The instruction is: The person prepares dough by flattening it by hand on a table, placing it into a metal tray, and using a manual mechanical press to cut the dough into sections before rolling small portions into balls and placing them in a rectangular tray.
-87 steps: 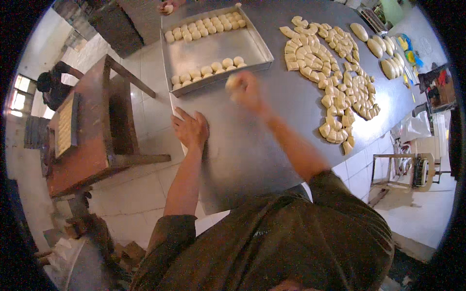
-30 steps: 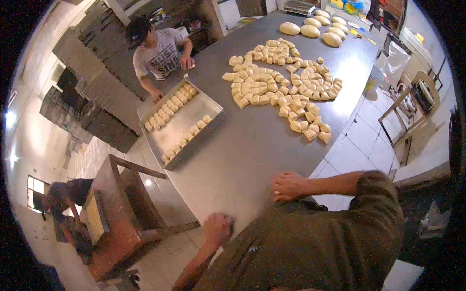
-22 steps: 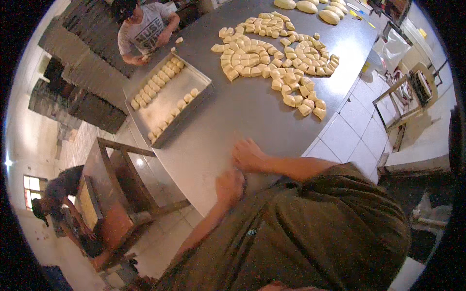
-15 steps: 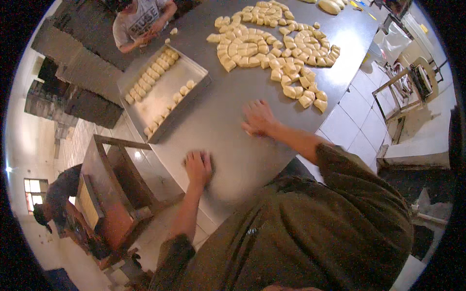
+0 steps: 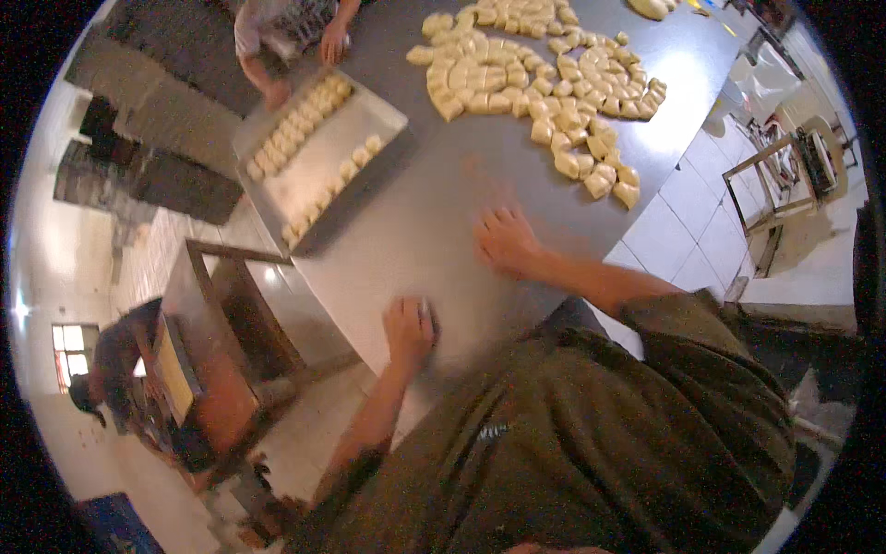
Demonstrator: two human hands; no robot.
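On the metal table [image 5: 369, 249], my left hand [image 5: 409, 332] lies curled palm-down near the front edge. My right hand [image 5: 508, 242] is cupped over the tabletop farther forward and to the right, its fingers bent and slightly blurred. Whatever is under either palm is hidden. Many cut pieces of pale dough [image 5: 480, 76] lie in rings beyond my right hand, with looser pieces [image 5: 574, 164] trailing toward it. To the left is a shallow metal tray [image 5: 318, 152] holding a double row of dough balls [image 5: 300, 125] and a single row along its near right side [image 5: 325, 198].
Across the table a person's hands [image 5: 334, 42] work beside the tray's far end. Stacked dark trays [image 5: 161, 111] stand behind at left. Another person [image 5: 120, 369] bends over a wooden bench [image 5: 221, 323] at lower left. Larger dough lumps [image 5: 653, 7] lie at the far edge.
Both my hands have shifted slightly right and my right hand a little nearer in the picture, as the view moved. The person across has brought both hands to the tray's far end.
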